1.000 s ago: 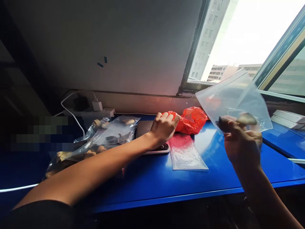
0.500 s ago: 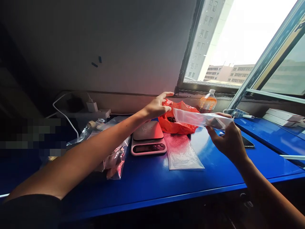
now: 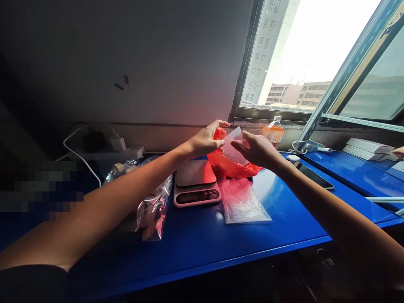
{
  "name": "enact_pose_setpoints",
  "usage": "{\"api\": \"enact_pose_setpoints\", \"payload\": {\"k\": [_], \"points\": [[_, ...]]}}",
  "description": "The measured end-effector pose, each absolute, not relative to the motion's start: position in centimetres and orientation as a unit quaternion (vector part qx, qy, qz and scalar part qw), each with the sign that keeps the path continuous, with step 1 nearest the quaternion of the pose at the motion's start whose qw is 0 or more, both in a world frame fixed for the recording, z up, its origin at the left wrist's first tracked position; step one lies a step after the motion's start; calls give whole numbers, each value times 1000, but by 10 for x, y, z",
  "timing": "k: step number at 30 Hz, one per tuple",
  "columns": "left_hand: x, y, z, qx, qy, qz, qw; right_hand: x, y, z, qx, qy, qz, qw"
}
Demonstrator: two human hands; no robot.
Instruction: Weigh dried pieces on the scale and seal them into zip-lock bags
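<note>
My right hand (image 3: 257, 147) is closed on a translucent plastic bag (image 3: 234, 145), pinching its upper right edge between thumb and fingers. The lower part of this bag sits inside the opening of a red plastic bag (image 3: 232, 167). My left hand (image 3: 208, 139) is at the red bag's left rim, thumb and index finger spread apart; some of its fingertips are hidden. Below my left wrist, a kitchen scale (image 3: 197, 185) stands on the blue tabletop (image 3: 195, 244). A flat stack of clear plastic bags (image 3: 246, 206) lies in front of the red bag.
Filled clear bags (image 3: 153, 214) lie left of the scale, partly under my left forearm. An orange drink bottle (image 3: 274, 131) stands by the window. On the right are a phone (image 3: 312, 174) and white boxes (image 3: 368, 149). A white charger (image 3: 118, 144) and cable are at the wall.
My right hand has moved left with the translucent bag, bringing it from beside the red bag into its opening. My left hand has stayed near the red rim.
</note>
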State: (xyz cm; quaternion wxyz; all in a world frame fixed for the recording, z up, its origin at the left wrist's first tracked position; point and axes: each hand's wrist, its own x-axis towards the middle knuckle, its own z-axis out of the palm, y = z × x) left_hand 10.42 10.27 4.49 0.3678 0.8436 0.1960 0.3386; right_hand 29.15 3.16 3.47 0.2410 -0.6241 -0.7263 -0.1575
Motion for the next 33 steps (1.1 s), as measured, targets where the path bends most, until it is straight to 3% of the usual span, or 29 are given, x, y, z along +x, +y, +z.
{"api": "enact_pose_setpoints", "payload": {"k": [5,11,16,21,25,29,33], "points": [[102,99,44,862,184,327,339,291,38,41,-637,-714,-118,266],[99,95,45,855,205,363,308,306,41,46,-637,-629,-292,336],[88,87,41,831,279,397,272,314,40,38,-636,-600,-327,359],[56,57,35,826,308,405,245,311,21,46,-585,-573,-294,492],[22,19,31,843,279,359,287,305,-19,59,-494,-548,-323,594],[6,-8,29,849,264,310,338,289,-55,73,-450,-476,-425,625],[0,-10,24,798,234,355,426,256,-59,77,-420,-484,-354,682]]}}
